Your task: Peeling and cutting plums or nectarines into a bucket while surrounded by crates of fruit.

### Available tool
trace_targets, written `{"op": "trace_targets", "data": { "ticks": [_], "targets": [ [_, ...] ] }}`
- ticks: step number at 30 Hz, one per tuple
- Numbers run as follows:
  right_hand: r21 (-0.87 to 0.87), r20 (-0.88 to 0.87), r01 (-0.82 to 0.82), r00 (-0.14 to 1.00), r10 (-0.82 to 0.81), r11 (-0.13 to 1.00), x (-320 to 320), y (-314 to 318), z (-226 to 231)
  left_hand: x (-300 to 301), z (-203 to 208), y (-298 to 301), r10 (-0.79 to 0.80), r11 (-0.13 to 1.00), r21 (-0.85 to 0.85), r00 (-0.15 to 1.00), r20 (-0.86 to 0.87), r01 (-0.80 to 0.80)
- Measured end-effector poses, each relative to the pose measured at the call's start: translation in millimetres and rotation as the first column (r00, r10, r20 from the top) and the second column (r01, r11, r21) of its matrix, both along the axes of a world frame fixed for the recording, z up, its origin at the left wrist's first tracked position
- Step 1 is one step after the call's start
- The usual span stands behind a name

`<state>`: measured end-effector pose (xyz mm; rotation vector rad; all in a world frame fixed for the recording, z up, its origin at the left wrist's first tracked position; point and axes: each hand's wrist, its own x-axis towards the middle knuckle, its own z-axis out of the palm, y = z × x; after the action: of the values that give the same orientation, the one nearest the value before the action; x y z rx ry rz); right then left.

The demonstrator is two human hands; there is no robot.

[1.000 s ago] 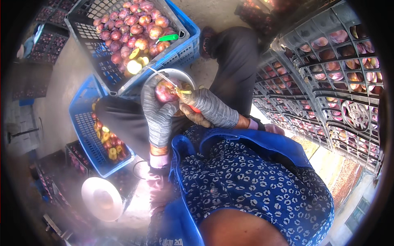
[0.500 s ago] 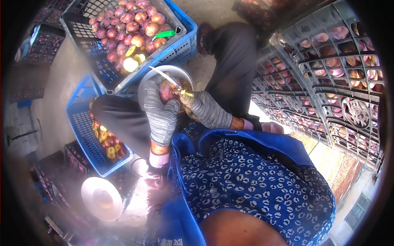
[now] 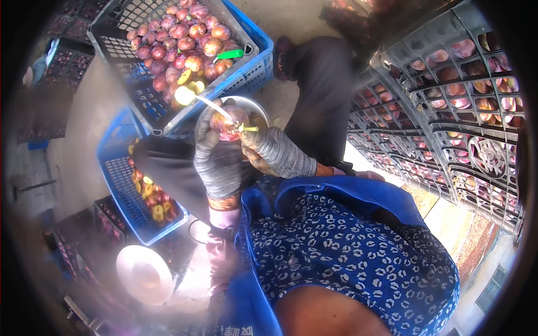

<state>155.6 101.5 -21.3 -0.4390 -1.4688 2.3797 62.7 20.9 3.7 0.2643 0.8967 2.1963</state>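
Left hand (image 3: 217,165) gripping a plum (image 3: 225,130), right hand (image 3: 277,152) working a knife (image 3: 217,107) against it, over a bowl (image 3: 256,104); green handle (image 3: 230,54) by the crate's (image 3: 119,43) right corner

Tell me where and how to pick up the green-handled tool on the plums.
Probably grip the green handle from above, coming from the right: it lies exposed on the plums, pointing right, while the slim metal end points left.

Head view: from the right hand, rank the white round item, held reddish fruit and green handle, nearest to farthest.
From the right hand, as it appears in the head view:
1. Reddish fruit: just to its left, in the left hand.
2. Green handle: above, over the crate's fruit.
3. White round item: lower left.
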Motion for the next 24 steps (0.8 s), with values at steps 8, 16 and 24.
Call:
{"op": "trace_targets", "data": {
  "ticks": [8, 16, 24],
  "targets": [
    [-0.003, 0.035, 0.063, 0.997, -0.063, 0.998, 10.0, 5.3, 24.5, -4.4, -7.6, -0.7, 0.111, 0.994, -0.009, 0.972, 0.208, -0.112],
    [0.065, 0.241, -0.111, 0.966, 0.093, 0.992, 21.5, 4.2, 7.6, 0.0, -0.1, 4.7, 0.144, 0.988, 0.037, 0.976, 0.164, -0.152],
    [-0.042, 0.235, -0.100, 0.966, 0.107, 0.994, 18.7, -0.4, 11.6, 4.9, 2.4, 5.9, 0.182, 0.983, -0.033, 0.982, 0.051, -0.180]
  ]
}}
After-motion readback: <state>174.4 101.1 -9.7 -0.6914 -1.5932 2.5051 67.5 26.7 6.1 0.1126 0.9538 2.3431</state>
